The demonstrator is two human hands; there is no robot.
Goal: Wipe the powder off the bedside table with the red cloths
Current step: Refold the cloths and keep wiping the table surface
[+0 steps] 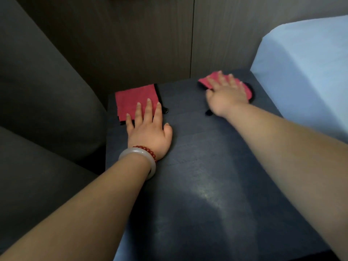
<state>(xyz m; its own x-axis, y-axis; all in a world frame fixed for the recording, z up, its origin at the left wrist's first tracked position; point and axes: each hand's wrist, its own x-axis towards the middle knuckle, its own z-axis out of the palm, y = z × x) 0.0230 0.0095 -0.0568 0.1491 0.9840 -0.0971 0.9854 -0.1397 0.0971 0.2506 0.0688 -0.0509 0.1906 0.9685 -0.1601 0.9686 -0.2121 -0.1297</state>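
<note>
Dark blue, matte-topped bedside table (pixel 197 166). Far left corner: flat square red cloth with black edging (pixel 134 101), the left hand (pixel 148 132) pressing on it with straight, spread fingers. Far right: second red cloth (pixel 209 81), blurred, under the flat, open-fingered right hand (pixel 226 95). Neither hand grips.

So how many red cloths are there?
2. The left cloth lies at the far left corner of the table, under the left hand. The right cloth is at the far right, under the right hand. None looks hidden.
</note>
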